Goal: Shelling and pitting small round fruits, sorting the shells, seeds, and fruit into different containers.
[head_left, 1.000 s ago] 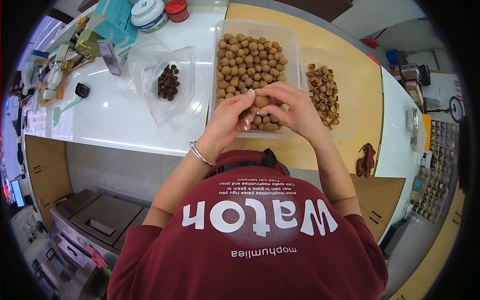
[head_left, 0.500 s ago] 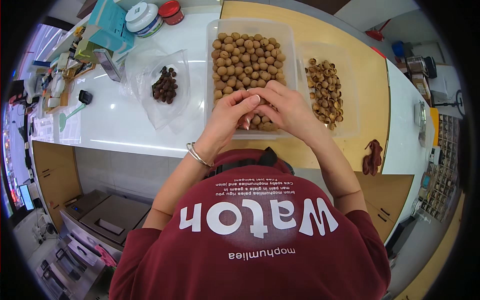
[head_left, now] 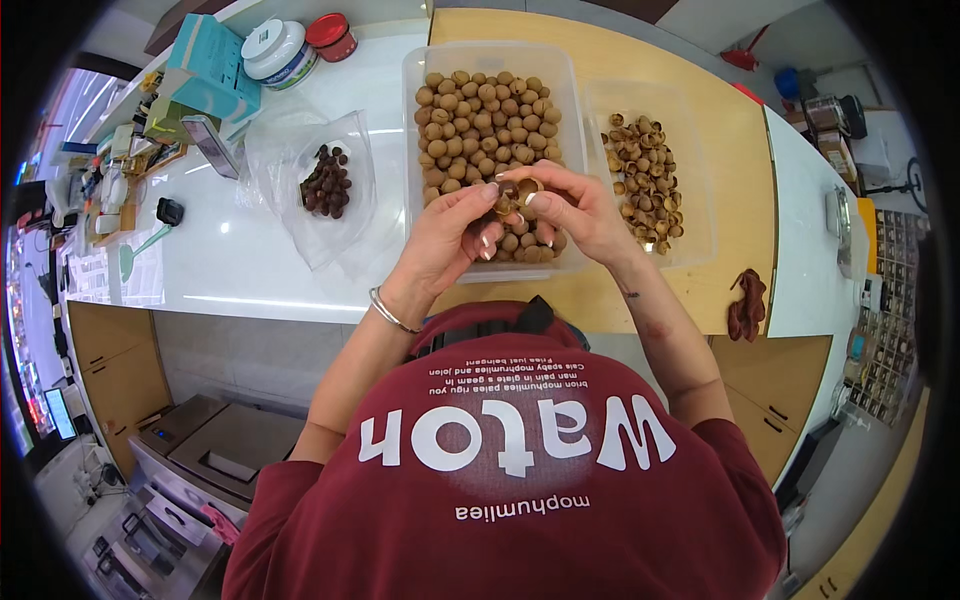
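Over a clear plastic bin [head_left: 411, 130] of whole round brown dried longans [head_left: 485, 125], my two hands meet. My left hand [head_left: 450, 232] pinches a longan [head_left: 507, 198] whose dark inside shows. Close against it, my right hand [head_left: 582, 215] grips a piece of hollow, light-brown longan shell [head_left: 530, 187] between thumb and fingers. To the right stands a shallower clear tray [head_left: 700, 170] with many empty half shells [head_left: 643, 170] in it. Peeled dark longans [head_left: 327, 183] lie in a heap on a clear plastic bag [head_left: 352, 235] to the left.
A white tub [head_left: 275, 50], a red-lidded jar [head_left: 331, 37] and a teal box [head_left: 210, 68] stand at the back left, near a leaning phone [head_left: 210, 145]. A green-handled tool [head_left: 150, 235] lies farther left. Crumpled dark-red gloves or cloth [head_left: 747, 304] rest near the right front edge.
My fingers have drawn slightly apart. The longan, mostly hidden between them before, now shows opened, with shell at my right hand and the dark part at my left.
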The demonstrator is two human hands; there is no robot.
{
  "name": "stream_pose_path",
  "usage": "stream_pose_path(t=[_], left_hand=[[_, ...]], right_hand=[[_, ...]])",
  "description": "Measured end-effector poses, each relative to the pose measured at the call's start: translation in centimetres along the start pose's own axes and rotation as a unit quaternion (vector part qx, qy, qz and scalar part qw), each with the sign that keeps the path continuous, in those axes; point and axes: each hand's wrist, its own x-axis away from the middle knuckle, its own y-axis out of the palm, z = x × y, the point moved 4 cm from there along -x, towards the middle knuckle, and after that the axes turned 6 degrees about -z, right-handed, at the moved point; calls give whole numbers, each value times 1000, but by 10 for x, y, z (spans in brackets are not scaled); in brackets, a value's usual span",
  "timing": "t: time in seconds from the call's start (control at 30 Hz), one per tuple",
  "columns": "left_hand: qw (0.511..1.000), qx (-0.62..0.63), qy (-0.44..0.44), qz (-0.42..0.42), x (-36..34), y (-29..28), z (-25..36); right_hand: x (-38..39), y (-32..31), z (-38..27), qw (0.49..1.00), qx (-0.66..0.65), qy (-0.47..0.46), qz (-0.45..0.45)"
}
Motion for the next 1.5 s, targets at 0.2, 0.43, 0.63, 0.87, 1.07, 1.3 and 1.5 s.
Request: stream_pose_path(t=[0.2, 0.43, 0.63, 0.87, 1.07, 1.3, 1.5], left_hand=[[996, 83, 13, 39, -5, -8, -10], [990, 99, 5, 98, -10, -5, -9], [989, 113, -2, 98, -7, 0, -8], [996, 77, 1, 41, -6, -5, -6], [988, 138, -25, 69, -6, -10, -9], [980, 170, -20, 102, -3, -15, -12], [967, 242, -32, 75, -4, -16, -16]], right_hand=[[0, -2, 1, 979, 178, -100, 25], [4, 10, -28, 904, 395, -155, 56], [5, 9, -28, 856, 493, -141, 69], [-3, -9, -22, 927, 339, -114, 111], [-14, -22, 2, 993, -19, 59, 99], [-18, -3, -10, 987, 152, 24, 39], [-18, 23, -31, 866, 467, -166, 65]])
